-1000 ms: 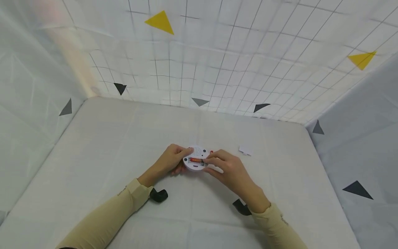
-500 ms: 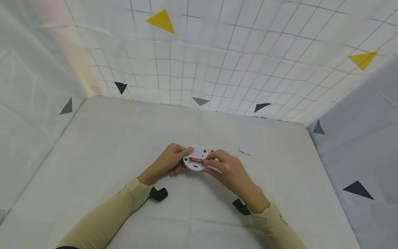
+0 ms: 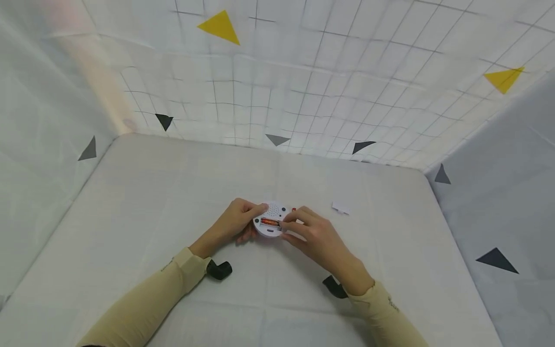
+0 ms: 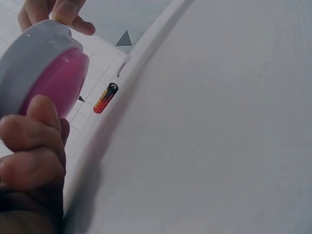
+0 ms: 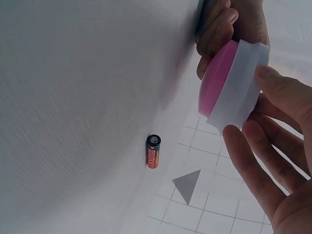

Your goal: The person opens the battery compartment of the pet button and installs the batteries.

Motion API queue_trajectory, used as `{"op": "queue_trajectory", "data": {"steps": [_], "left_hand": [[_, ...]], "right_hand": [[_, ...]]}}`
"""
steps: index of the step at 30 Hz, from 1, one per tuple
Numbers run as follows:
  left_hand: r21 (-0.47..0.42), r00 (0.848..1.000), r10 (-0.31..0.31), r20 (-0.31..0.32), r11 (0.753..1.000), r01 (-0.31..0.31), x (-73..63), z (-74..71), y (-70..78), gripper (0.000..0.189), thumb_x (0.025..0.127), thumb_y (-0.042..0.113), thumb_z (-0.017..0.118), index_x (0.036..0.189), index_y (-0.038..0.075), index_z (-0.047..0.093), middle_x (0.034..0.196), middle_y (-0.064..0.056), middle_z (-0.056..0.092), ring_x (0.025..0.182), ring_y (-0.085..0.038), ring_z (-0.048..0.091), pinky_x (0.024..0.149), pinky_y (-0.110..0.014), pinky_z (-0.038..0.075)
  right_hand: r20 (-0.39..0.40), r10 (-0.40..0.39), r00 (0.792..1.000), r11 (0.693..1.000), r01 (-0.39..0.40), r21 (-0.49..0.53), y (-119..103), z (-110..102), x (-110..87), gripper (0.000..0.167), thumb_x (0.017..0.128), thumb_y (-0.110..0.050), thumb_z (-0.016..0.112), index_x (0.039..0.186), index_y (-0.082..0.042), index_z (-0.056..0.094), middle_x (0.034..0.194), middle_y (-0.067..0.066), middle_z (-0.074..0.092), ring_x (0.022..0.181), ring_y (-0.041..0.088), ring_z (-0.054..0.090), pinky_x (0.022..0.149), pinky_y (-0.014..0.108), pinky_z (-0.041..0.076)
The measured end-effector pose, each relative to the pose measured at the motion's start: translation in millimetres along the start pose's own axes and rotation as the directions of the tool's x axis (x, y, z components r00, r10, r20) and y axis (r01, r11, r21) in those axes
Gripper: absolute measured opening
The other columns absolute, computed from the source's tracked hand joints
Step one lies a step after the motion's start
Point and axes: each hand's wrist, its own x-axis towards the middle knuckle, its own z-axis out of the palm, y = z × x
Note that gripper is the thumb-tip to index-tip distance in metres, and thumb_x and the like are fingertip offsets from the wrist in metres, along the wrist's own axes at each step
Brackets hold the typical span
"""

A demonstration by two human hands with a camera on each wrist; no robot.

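Note:
A round pink-and-white device (image 3: 274,210) is tilted up off the table, its white back with speaker holes and a battery slot showing. My left hand (image 3: 239,218) grips its left side, thumb on the back and fingers underneath. An orange battery (image 3: 270,221) lies in the slot. At that battery's right end, the fingertips of my right hand (image 3: 313,236) touch the device, the thumb by the rim; those fingertips hide part of the slot. In the right wrist view, its fingers (image 5: 273,146) are fairly straight and spread beside the white rim (image 5: 239,87).
A loose red-and-black battery (image 5: 153,152) lies on the white table just beyond the device, mostly hidden by the right hand in the head view. Farther right lies a small white cover (image 3: 340,208). White sheet walls with a grid and coloured triangles (image 3: 220,27) enclose the table.
The head view has shifted slightly. Both hands and the device stay nearly in place, and the right fingertips remain at the battery's end.

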Motion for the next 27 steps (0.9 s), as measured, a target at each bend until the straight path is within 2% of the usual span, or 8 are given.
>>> {"op": "queue_trajectory", "data": {"steps": [3,6,11,15,19,27], "left_hand": [[-0.008,1.0,0.005,-0.001,1.0,-0.005,0.1,-0.3,-1.3,0.048,0.107,0.045,0.06,0.09,0.003,0.077,0.055,-0.009,0.064,0.034,-0.014,0.047,0.034,-0.026,0.039],[-0.014,1.0,0.008,-0.001,1.0,-0.008,-0.5,-0.2,-1.4,0.047,0.107,0.044,0.06,0.095,0.003,0.078,0.055,-0.008,0.064,0.034,-0.014,0.048,0.034,-0.026,0.039],[-0.049,1.0,-0.006,-0.022,0.999,0.005,-0.8,-0.5,-0.7,0.048,0.107,0.044,0.059,0.098,0.001,0.078,0.054,-0.009,0.063,0.034,-0.014,0.048,0.033,-0.026,0.039],[-0.062,0.999,-0.008,-0.032,0.998,0.006,0.2,-1.2,-0.8,0.049,0.106,0.046,0.06,0.097,0.002,0.079,0.053,-0.009,0.062,0.034,-0.015,0.048,0.033,-0.027,0.038],[-0.064,1.0,-0.006,-0.031,0.998,0.004,1.2,-2.0,-1.4,0.05,0.105,0.048,0.061,0.097,0.002,0.079,0.054,-0.01,0.061,0.034,-0.016,0.047,0.034,-0.027,0.038],[-0.076,1.0,-0.004,-0.028,0.997,0.002,-0.2,-1.7,-4.6,0.051,0.105,0.049,0.062,0.095,0.002,0.079,0.054,-0.009,0.061,0.035,-0.015,0.046,0.034,-0.027,0.037]], "right_hand": [[-0.007,-0.006,1.0,1.0,0.006,0.021,0.9,-0.7,0.6,0.029,0.082,-0.014,0.092,0.108,-0.011,0.08,0.109,0.0,0.072,0.101,0.016,0.066,0.082,0.029,0.061],[-0.021,-0.001,1.0,0.996,0.003,0.087,3.2,-2.2,-0.3,0.036,0.082,-0.013,0.092,0.115,-0.009,0.078,0.111,0.003,0.072,0.099,0.016,0.068,0.078,0.025,0.061],[-0.074,0.071,0.995,0.985,-0.058,0.164,9.4,-7.8,-1.7,0.038,0.086,-0.012,0.088,0.121,-0.005,0.075,0.112,0.006,0.073,0.094,0.02,0.072,0.073,0.025,0.062],[-0.116,0.136,0.984,0.986,-0.122,0.117,12.9,-10.9,-1.2,0.029,0.089,-0.009,0.084,0.117,-0.004,0.076,0.109,0.007,0.075,0.094,0.019,0.071,0.073,0.028,0.063],[-0.133,0.16,0.978,0.986,-0.151,0.076,14.8,-10.5,-0.8,0.027,0.089,-0.005,0.084,0.114,-0.003,0.076,0.106,0.008,0.075,0.091,0.02,0.071,0.072,0.031,0.063],[-0.094,0.22,0.971,0.975,-0.217,0.038,19.2,-6.2,-3.1,0.03,0.089,-0.006,0.084,0.118,-0.003,0.076,0.109,0.007,0.074,0.09,0.022,0.073,0.074,0.034,0.065]]}}
